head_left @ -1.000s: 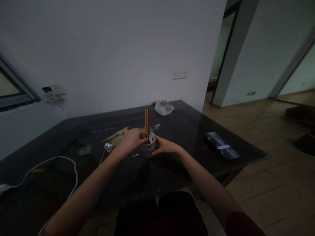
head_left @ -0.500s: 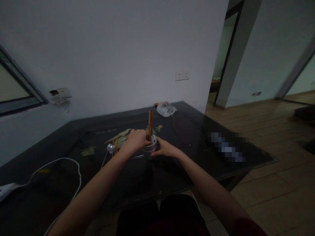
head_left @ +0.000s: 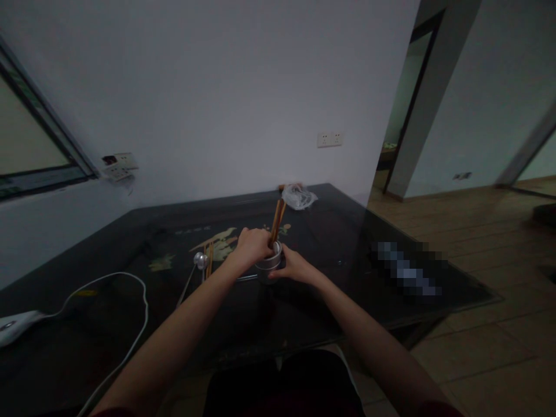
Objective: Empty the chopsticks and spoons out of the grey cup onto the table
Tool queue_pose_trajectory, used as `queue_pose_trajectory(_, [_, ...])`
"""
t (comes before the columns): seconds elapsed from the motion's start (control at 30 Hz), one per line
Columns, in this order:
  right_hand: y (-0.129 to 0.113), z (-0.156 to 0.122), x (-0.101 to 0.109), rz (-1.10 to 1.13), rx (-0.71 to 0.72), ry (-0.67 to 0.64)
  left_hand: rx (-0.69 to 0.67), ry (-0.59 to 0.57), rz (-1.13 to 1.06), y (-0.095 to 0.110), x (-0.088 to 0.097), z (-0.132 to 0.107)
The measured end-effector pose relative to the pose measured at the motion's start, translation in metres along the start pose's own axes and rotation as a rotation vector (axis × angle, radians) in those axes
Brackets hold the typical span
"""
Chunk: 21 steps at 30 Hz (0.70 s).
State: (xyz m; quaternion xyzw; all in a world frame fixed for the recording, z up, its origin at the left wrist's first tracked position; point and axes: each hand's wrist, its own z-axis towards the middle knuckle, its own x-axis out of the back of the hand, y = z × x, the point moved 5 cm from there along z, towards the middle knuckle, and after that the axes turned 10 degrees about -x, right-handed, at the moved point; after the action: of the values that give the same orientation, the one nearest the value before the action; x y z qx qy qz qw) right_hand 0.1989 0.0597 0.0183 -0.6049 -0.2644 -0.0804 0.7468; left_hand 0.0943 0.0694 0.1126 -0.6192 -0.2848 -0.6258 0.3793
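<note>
Tilting rightward now from upright a second ago, chopsticks (head_left: 277,217) sit in metal cup (head_left: 269,267) mid-surface (head_left: 339,243), left hand (head_left: 254,246) fingers clamped on them, right hand (head_left: 292,266) fingers wrapped round the cup.

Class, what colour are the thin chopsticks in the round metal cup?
The thin wooden chopsticks are orange-brown; head view.

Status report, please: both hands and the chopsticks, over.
Left hand shut on chopsticks, tilted, standing in metal cup. Right hand holds that cup. Spoon lies left, apart.
</note>
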Motion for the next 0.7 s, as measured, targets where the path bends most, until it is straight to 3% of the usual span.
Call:
queue_pose_trajectory(0.23, [-0.001, 0.0, -0.001, -0.012, -0.011, 0.013, -0.046, -0.011, -0.094, -0.006, -0.001, -0.002])
queue_pose_trajectory(0.53, [0.001, 0.001, -0.001, 0.021, -0.014, 0.0, -0.033, 0.127, -0.141, -0.009, 0.006, -0.002])
queue_pose_trajectory(0.7, [0.002, 0.002, -0.002, 0.036, 0.01, 0.003, -0.115, 0.18, -0.286, -0.016, 0.003, 0.004])
